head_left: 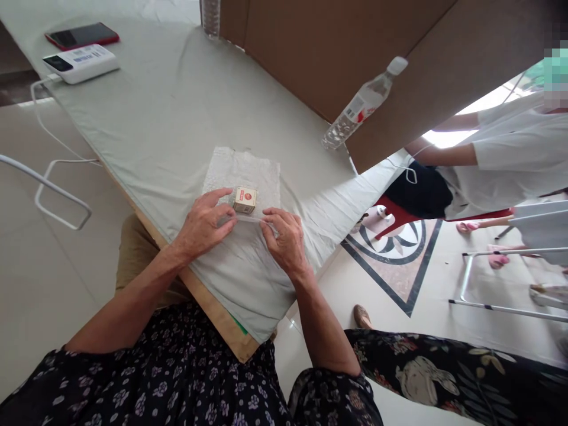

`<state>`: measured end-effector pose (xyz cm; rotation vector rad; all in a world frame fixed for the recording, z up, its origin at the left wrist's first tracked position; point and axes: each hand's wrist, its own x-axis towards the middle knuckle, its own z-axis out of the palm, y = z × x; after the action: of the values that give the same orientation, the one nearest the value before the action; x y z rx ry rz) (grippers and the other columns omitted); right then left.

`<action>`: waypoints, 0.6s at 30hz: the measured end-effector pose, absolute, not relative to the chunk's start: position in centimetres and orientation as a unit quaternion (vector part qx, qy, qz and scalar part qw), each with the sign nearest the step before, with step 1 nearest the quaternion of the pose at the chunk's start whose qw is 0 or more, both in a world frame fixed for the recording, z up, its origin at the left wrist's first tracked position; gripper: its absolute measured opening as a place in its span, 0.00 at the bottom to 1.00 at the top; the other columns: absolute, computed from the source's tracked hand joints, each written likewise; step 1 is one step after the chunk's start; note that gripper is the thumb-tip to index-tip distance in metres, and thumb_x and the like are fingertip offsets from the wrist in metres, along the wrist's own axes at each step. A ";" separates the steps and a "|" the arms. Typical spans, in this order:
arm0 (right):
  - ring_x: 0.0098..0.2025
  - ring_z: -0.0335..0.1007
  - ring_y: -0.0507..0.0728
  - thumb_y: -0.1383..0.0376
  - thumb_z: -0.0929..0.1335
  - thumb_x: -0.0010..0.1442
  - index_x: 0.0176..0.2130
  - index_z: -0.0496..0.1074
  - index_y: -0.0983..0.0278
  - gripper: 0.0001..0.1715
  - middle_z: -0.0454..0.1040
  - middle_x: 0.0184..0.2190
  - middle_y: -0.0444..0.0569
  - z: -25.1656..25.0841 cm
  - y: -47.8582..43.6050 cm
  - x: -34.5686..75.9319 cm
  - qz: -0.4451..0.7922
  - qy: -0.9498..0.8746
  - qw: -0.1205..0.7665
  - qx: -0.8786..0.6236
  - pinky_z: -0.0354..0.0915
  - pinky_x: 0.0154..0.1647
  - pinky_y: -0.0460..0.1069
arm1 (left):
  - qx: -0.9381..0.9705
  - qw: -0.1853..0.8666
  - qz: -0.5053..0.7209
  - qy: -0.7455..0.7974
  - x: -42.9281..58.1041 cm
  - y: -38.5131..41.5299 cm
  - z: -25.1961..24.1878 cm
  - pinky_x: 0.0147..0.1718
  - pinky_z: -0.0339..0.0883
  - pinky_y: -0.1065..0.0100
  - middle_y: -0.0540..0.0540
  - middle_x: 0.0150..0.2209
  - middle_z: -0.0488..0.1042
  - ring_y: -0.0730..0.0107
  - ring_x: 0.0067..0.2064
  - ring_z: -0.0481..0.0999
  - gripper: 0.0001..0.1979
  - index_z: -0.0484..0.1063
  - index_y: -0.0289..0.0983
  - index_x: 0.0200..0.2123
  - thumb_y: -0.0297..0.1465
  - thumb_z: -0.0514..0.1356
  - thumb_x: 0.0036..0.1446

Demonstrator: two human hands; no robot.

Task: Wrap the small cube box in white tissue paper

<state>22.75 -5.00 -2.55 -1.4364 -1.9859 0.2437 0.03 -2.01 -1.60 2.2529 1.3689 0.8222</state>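
A small box (245,199) with a red print on top rests on a sheet of bubble wrap (242,164) spread on the cloth-covered table. My left hand (206,222) is at the box's left, its thumb and a finger pinching the sheet's near edge while another finger reaches over the wrap. On the right, my right hand (284,239) pinches the same near edge, slightly away from the box. Between the two hands that edge is lifted in a narrow fold just in front of the box.
A tall cardboard box (310,53) stands at the back right, with a plastic bottle (361,106) by its corner. A white power bank (84,62) and a phone (82,35) lie back left. Another person (510,148) sits at the right.
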 end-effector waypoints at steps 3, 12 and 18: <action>0.52 0.78 0.62 0.61 0.68 0.68 0.37 0.76 0.58 0.08 0.83 0.48 0.52 -2.1 -4.0 23.1 0.130 -0.736 0.351 -0.564 0.67 0.57 0.59 | 0.776 0.230 0.320 0.493 0.3 -0.9 -0.9 0.64 0.68 0.49 0.39 0.63 0.74 0.51 0.64 0.73 0.07 0.77 0.39 0.35 0.34 0.60 0.61; 0.53 0.78 0.60 0.55 0.71 0.62 0.32 0.74 0.59 0.12 0.81 0.51 0.51 -2.2 0.9 23.3 0.313 -0.687 0.396 -0.523 0.70 0.56 0.56 | 0.707 0.336 0.361 0.508 2.0 2.4 -0.8 0.47 0.74 0.60 0.41 0.55 0.81 0.57 0.52 0.80 0.12 0.76 0.39 0.35 0.42 0.63 0.58; 0.42 0.78 0.55 0.57 0.72 0.58 0.30 0.72 0.61 0.11 0.83 0.45 0.51 -2.8 0.8 22.9 0.385 -0.635 0.427 -0.516 0.71 0.46 0.51 | 0.675 0.384 0.389 0.496 2.3 2.2 -1.0 0.46 0.73 0.61 0.42 0.47 0.84 0.60 0.46 0.81 0.15 0.76 0.39 0.31 0.45 0.65 0.55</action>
<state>22.89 0.77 -2.80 -1.2895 -1.5869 0.9611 2.25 2.23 -0.97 1.7202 1.2641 0.9915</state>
